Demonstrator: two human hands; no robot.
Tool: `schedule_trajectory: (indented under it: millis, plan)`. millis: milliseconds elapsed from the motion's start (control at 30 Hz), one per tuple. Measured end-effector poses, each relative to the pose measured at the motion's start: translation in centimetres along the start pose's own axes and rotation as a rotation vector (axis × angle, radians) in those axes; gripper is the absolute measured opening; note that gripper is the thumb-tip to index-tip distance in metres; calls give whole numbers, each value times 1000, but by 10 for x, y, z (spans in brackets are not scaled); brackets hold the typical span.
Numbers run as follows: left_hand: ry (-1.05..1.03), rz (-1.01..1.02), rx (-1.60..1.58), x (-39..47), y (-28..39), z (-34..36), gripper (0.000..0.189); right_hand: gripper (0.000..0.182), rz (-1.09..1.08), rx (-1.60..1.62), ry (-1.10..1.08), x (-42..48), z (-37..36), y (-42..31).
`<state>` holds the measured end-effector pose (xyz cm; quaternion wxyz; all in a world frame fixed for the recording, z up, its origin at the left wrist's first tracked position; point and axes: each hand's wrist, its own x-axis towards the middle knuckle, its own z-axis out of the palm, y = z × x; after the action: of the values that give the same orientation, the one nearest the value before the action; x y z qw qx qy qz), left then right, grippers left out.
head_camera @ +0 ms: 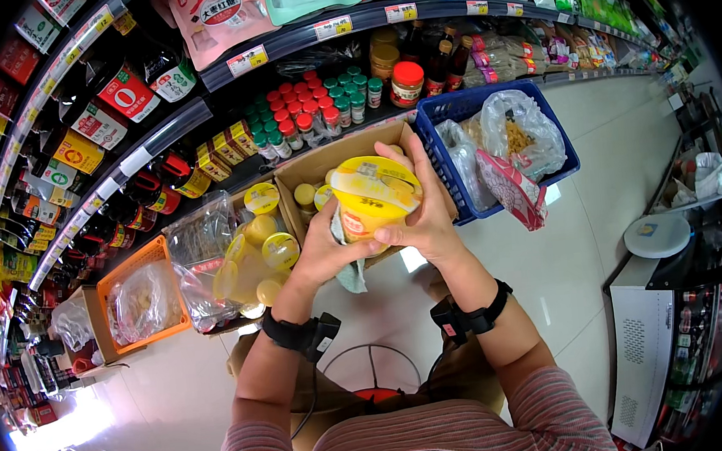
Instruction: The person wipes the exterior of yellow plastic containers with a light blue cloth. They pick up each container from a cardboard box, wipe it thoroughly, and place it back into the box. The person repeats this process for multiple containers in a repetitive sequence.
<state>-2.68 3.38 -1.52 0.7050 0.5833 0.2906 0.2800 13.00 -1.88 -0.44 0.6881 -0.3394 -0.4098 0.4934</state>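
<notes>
Both hands hold a yellow-lidded plastic cup (pixel 376 189) with a printed label, raised above an open cardboard box (pixel 343 157). My left hand (pixel 326 247) grips its near left side and also has a grey-green cloth (pixel 351 276) pressed against the cup, its end hanging below. My right hand (pixel 427 220) wraps the right side, thumb across the front and fingers behind. Inside the cardboard box, partly hidden by the cup, are more yellow-lidded containers (pixel 305 195). Left of it, similar cups (pixel 280 251) lie and stand in another box, some on their sides.
A blue plastic basket (pixel 434 150) with bagged goods stands at right, an orange basket (pixel 178 284) at left. Shelves behind carry red- and green-capped spice jars (pixel 310 105), a red-lidded jar (pixel 408 84) and sauce bottles (pixel 128 94). A white cabinet (pixel 640 343) is at far right.
</notes>
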Motion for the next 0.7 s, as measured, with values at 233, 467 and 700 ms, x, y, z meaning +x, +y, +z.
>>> schedule_trajectory:
  millis: [233,467,700]
  plan:
    - [95,132,278,0,-18,5,76,84,216,106,134,1,4,-1]
    - [301,114,326,2,-15,8,43,46,181,128,281,5,4,0]
    - [409,364,558,-2,-2,7,33,51,180,57,290,4,7,5]
